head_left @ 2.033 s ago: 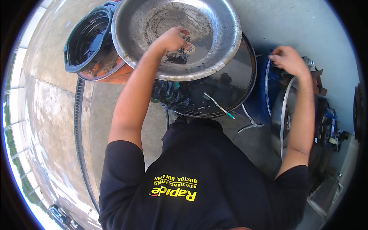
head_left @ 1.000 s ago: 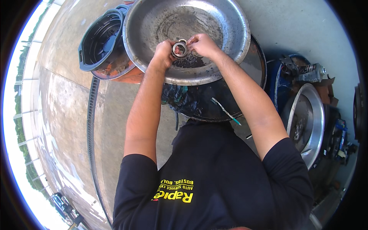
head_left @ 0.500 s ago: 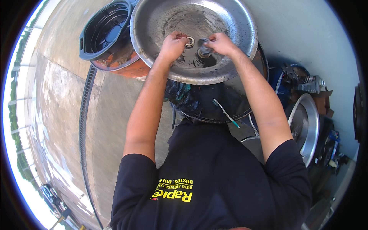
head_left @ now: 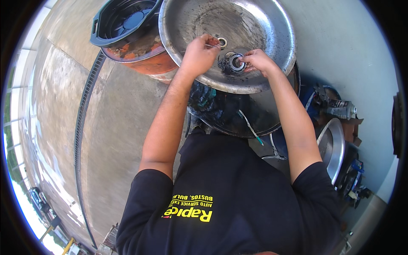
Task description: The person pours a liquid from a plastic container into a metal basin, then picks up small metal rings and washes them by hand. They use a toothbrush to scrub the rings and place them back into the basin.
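Note:
A dull metal basin (head_left: 278,25) with dark, oily liquid in its bottom lies under both hands. My right hand (head_left: 260,62) pinches a shiny bearing ring (head_left: 233,64) at its right edge, with its round face and hole turned up, over the dark wet patch. My left hand (head_left: 203,53) is closed at the fingertips beside a smaller metal ring (head_left: 225,42) in the basin. What those fingertips hold, if anything, is hidden.
The basin rests over a dark drum (head_left: 255,112) with a toothbrush (head_left: 250,127) and a crumpled dark plastic bag (head_left: 205,104) on it. At left, a black drain pan (head_left: 104,38) sits on an orange drum (head_left: 148,63). Another metal basin (head_left: 338,144) stands at right.
The bearing ring in my right hand was blurred and tilted; now it lies lower and face up. My left hand stays by the smaller ring. The whole view has shifted slightly.

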The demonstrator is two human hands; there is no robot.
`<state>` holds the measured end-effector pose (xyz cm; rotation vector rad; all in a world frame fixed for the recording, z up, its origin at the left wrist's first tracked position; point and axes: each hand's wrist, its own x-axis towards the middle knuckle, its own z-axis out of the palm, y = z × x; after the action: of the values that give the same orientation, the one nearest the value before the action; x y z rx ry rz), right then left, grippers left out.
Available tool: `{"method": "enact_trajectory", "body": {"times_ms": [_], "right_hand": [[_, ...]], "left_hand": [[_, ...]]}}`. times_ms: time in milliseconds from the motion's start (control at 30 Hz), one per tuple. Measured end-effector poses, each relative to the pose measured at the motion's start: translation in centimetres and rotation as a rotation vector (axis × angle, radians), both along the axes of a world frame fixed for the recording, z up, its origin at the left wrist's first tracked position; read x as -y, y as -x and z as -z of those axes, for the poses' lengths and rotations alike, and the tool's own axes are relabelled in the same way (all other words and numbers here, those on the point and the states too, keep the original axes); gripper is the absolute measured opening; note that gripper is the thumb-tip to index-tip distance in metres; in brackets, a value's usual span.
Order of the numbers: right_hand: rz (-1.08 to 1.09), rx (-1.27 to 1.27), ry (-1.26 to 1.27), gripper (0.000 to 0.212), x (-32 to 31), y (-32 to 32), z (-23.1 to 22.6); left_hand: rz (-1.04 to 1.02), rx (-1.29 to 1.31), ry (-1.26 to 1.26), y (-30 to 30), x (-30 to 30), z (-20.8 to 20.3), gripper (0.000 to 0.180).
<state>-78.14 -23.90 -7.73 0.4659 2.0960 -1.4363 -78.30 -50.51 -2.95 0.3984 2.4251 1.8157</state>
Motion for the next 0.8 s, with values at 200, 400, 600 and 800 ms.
{"method": "enact_trajectory", "body": {"times_ms": [200,400,600,800], "right_hand": [[0.181,-0.194,0.520,0.032,1.9,-3.0,-4.0],[0.328,-0.371,0.773,0.029,4.0,-4.8,-5.9],[0.330,-0.551,0.542,0.028,5.8,-5.1,-6.4],[0.349,-0.773,0.295,0.027,7.3,-5.2,-5.9]], "left_hand": [[0.099,0.224,-0.047,0.0,-1.3,1.3,0.042],[0.160,0.394,-0.524,-0.7,-1.0,-1.7,0.042],[0.141,0.306,-0.498,-1.0,-1.8,-2.0,0.030],[0.061,0.388,-0.583,-2.2,-3.2,-2.1,0.034]]}}
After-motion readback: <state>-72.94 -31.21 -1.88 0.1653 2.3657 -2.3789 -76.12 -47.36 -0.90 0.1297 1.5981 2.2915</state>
